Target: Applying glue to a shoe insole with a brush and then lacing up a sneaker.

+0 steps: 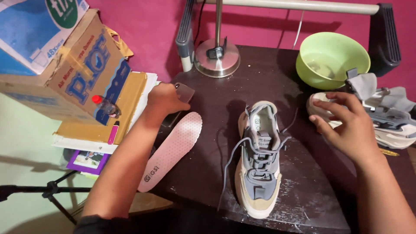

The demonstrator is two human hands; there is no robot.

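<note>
My left hand [164, 99] is closed around a phone [184, 93] at the far left edge of the dark table [203, 173], just above the pink insole [173, 149] lying there. My right hand [346, 125] hovers open, fingers spread, gripping nothing, just beside the second shoe [390, 125] at the table's right side. Between my hands a grey and beige sneaker [259, 160] stands upright, laces loose. Beyond it sit a green bowl [331, 58] and a lamp base [216, 58]. Cardboard boxes [82, 65] are stacked to the left.

sneaker [259, 167] grey-beige | insole [173, 149] pink, dotted | bowl [331, 58] green
</note>
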